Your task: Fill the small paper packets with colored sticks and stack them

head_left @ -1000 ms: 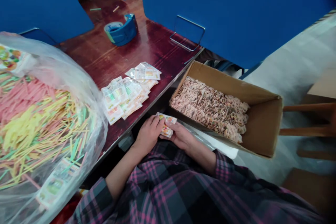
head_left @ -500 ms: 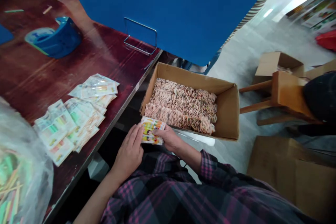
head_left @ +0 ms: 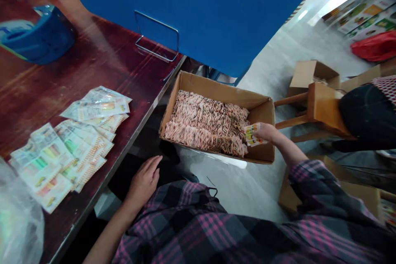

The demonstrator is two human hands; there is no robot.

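My right hand grips a small colourful packet at the right end of an open cardboard box. Rows of tightly packed packets fill the left and middle of that box. My left hand hangs beside the table edge, empty, with its fingers loosely extended and the thumb a little apart. Clear printed sachets lie fanned in overlapping piles on the dark red table, left of my left hand.
A blue round container and a clear plastic bag are on the table. Blue sheeting with a wire stand spans the back. At right are a wooden stool, more boxes and a seated person's leg.
My right hand has moved right, carrying the packet from in front of me into the box's right end. My left hand has come off the packet. The view has shifted slightly right.
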